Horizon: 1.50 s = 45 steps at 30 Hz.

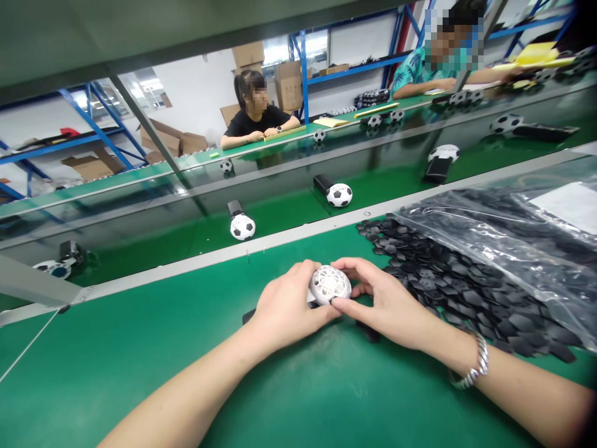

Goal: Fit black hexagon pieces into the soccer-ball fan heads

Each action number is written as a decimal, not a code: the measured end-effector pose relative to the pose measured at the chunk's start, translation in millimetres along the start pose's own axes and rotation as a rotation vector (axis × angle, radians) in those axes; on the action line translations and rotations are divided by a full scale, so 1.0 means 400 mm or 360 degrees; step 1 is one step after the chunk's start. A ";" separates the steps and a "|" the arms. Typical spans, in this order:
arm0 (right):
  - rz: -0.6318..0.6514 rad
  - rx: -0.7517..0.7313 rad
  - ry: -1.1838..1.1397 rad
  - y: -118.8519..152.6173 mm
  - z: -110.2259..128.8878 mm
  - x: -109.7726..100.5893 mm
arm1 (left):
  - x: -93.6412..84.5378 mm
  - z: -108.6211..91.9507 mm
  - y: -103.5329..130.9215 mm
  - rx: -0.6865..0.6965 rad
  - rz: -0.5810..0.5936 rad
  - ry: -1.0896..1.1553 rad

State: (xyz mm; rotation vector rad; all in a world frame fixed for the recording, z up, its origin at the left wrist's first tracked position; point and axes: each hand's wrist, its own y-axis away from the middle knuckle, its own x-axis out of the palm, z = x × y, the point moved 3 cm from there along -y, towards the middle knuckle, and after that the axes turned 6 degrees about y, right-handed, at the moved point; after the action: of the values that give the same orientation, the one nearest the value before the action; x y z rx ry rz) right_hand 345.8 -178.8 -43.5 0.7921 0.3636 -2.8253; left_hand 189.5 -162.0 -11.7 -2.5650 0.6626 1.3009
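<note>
Watching from here, I see the white shell [332, 283] held between two hands over the green surface [140, 342], its lattice of openings facing up. The left hand [291, 305] wraps the shell's left side, thumb along its near edge; the right hand [387, 302] pinches the opposite side, its fingers curved with thumb and forefinger on the rim. A dark bit shows by the right thumb tip, but I can't tell whether it's a loose piece or a gap.

To the right of the shell spreads a heap of black pieces [443, 286], partly under a clear bag [504, 236]. Beyond the shell, domes with black patches, such as the near one [243, 228], sit on the belt [284, 211].

My guess is that the step in hand is seating black pieces in those openings. The next move would call for a steady left grip and careful right fingertips, lining each piece up before pressing.
</note>
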 end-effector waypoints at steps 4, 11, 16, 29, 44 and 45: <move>-0.0004 0.0011 0.0059 -0.002 -0.001 -0.001 | 0.001 0.001 -0.002 -0.0013 0.0000 0.0004; -0.0097 -0.0405 0.0500 0.002 0.023 -0.016 | 0.004 0.005 -0.003 -0.0013 -0.0009 -0.0019; -0.0181 -0.0983 0.1086 0.023 0.055 -0.021 | 0.003 0.013 -0.004 -0.0014 -0.0017 -0.0039; -0.0042 -0.0544 0.0493 0.022 0.034 -0.030 | -0.002 0.024 -0.006 -0.0047 -0.0025 0.0027; -0.0048 -0.0125 0.0167 0.011 0.028 -0.018 | -0.002 0.010 -0.004 -0.0030 -0.0041 0.0031; -0.0067 -0.0114 0.0170 0.008 0.025 -0.019 | -0.002 0.008 -0.004 -0.0027 -0.0045 0.0026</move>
State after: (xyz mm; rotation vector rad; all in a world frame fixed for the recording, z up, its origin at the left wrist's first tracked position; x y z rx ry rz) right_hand 348.1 -183.8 -32.0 0.9332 0.5002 -2.7978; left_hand 187.5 -159.4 -12.9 -2.5911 0.6187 1.2839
